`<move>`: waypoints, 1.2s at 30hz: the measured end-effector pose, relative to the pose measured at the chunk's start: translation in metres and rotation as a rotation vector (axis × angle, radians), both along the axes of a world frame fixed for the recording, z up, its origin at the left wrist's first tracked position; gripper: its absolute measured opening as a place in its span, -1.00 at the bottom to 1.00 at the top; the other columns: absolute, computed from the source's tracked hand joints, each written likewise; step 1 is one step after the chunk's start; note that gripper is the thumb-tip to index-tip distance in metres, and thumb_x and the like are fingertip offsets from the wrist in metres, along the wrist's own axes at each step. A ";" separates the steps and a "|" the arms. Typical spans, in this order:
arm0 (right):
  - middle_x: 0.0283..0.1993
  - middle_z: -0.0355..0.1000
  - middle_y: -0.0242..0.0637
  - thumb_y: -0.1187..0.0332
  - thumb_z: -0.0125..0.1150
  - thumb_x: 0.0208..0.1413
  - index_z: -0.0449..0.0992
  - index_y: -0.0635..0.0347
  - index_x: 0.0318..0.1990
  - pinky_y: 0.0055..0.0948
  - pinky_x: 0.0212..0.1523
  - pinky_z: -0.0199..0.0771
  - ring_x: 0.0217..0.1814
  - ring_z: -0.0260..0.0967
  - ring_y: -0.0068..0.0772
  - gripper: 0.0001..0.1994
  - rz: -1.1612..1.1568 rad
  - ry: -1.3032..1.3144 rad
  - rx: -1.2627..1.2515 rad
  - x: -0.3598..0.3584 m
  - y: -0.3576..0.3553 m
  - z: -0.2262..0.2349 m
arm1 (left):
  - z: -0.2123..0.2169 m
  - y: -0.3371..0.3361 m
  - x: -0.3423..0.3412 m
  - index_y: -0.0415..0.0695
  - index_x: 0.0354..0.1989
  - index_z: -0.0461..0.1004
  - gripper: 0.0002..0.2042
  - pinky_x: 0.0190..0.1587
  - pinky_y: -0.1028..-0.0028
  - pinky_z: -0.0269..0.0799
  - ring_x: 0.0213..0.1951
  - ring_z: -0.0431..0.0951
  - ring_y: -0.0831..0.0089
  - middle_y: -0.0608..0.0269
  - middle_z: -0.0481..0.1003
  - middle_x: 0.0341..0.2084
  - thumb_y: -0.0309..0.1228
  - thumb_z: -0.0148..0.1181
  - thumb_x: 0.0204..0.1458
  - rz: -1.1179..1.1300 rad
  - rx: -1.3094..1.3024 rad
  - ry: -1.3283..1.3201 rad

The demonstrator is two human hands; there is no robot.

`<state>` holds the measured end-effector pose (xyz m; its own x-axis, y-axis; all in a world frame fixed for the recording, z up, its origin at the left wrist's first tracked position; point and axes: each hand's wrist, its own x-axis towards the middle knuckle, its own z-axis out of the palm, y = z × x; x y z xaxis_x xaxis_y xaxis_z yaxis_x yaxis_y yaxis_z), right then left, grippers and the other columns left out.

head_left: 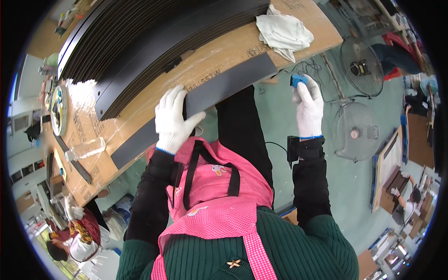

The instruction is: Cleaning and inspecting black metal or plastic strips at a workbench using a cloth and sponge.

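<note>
A long dark-grey flat strip point(233, 83) lies slantwise along the near edge of the workbench. My left hand point(171, 119), in a white knit glove, grips it across its width near the middle. Its fingers reach the far edge and the thumb sits at the near edge. Right of the strip's end, my gloved right hand point(310, 105) is raised above the floor. Between its thumb and fingers it pinches a small blue block point(297, 80) with a dark part; its exact kind is too small to tell.
A large stack of dark strips point(154, 42) fills the far bench point(322, 28). A white cloth point(283, 32) lies at its right, a clear bottle point(86, 149) at its left. Two fans point(357, 133) stand right. Other people point(84, 238) work at both sides.
</note>
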<state>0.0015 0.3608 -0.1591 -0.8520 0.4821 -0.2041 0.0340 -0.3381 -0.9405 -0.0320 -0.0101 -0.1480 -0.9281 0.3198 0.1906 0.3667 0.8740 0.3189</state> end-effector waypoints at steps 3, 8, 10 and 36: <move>0.09 0.58 -0.32 0.48 0.34 0.33 0.49 0.35 0.30 -0.58 -0.09 0.46 -0.10 0.48 -0.61 -0.58 -0.060 -0.031 0.251 -0.004 -0.004 -0.001 | 0.008 -0.002 0.014 -0.20 0.29 0.47 -0.19 0.39 0.01 0.31 0.40 0.38 -0.05 0.02 0.45 0.36 -0.11 0.62 -0.17 -0.084 -0.048 -0.013; 0.12 0.61 -0.24 0.55 0.35 0.29 0.52 0.34 0.26 -0.45 0.26 0.52 0.17 0.56 -0.48 -0.61 -0.016 -0.016 0.241 -0.001 -0.006 -0.015 | 0.004 -0.007 0.010 -0.21 0.30 0.46 -0.20 0.39 0.03 0.33 0.36 0.42 -0.06 0.02 0.46 0.35 -0.15 0.62 -0.16 -0.135 -0.045 0.006; 0.11 0.61 -0.25 0.55 0.34 0.30 0.53 0.35 0.25 -0.46 0.23 0.53 0.14 0.56 -0.50 -0.62 -0.020 -0.016 0.239 0.001 -0.006 -0.019 | 0.006 -0.007 0.009 -0.21 0.29 0.47 -0.20 0.40 0.04 0.33 0.36 0.42 -0.07 0.02 0.47 0.34 -0.18 0.63 -0.18 -0.126 -0.049 -0.014; 0.12 0.63 -0.24 0.61 0.30 0.29 0.57 0.32 0.22 -0.46 0.21 0.55 0.12 0.58 -0.52 -0.65 0.099 0.089 0.278 -0.003 -0.008 -0.022 | 0.008 -0.008 0.007 -0.24 0.26 0.50 -0.19 0.41 0.04 0.34 0.34 0.42 -0.10 0.00 0.48 0.32 -0.26 0.65 -0.27 -0.130 -0.021 -0.040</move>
